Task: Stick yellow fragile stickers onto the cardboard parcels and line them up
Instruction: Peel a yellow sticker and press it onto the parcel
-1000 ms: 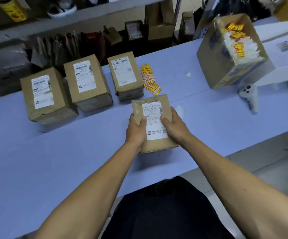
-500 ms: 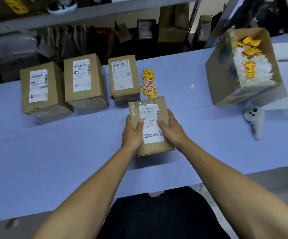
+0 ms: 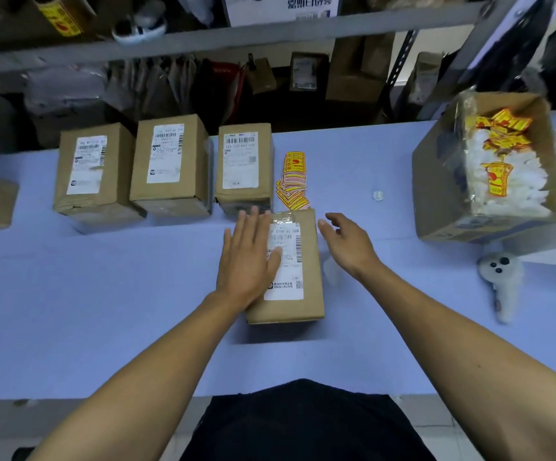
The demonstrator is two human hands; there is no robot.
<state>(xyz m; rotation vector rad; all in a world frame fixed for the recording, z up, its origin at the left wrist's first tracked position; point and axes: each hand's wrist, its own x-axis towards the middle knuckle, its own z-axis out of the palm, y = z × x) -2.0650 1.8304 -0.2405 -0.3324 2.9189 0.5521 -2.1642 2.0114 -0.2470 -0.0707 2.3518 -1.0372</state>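
Along the far left of the blue table, three labelled parcels stand in a row, a loose pile of yellow stickers just right of them. Nearer, the left hand lies flat, fingers straight, on the fourth parcel; the right hand hovers just right of it, fingers relaxed, holding nothing. Far right, an open carton holds more stickers.

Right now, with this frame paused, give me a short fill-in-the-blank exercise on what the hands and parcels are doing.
1. The left hand rests flat on the top of the nearest ____.
2. The right hand touches nothing and hovers to the ____ of that parcel.
3. Along the far edge of the table, ____ parcels stand side by side in a row.
4. The loose stickers beside that row are mainly ____ in colour.

Missing words: parcel; right; three; yellow
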